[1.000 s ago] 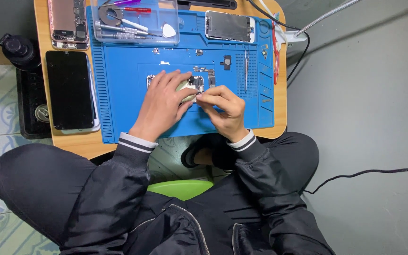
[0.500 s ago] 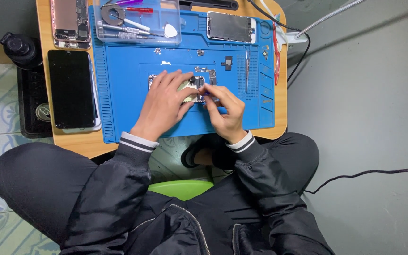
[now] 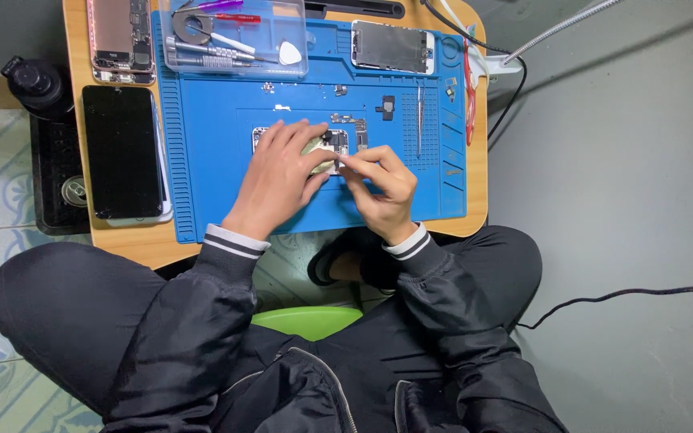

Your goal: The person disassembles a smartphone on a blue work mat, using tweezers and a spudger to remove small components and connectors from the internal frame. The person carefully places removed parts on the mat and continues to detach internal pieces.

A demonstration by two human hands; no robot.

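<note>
Both hands, left hand (image 3: 278, 176) and right hand (image 3: 382, 188), press together on the opened phone (image 3: 338, 143) mid blue mat (image 3: 226, 200), edges well apart.

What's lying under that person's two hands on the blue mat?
An opened phone, its inner parts showing between the left hand and right hand, lies on the blue mat. The hands cover most of it.

Blue mat (image 3: 226, 168) matt rubbery; table (image 3: 134, 240) smooth wood; black phone screen (image 3: 122, 152) glossy glass; tweezers (image 3: 419, 120) metal.
</note>
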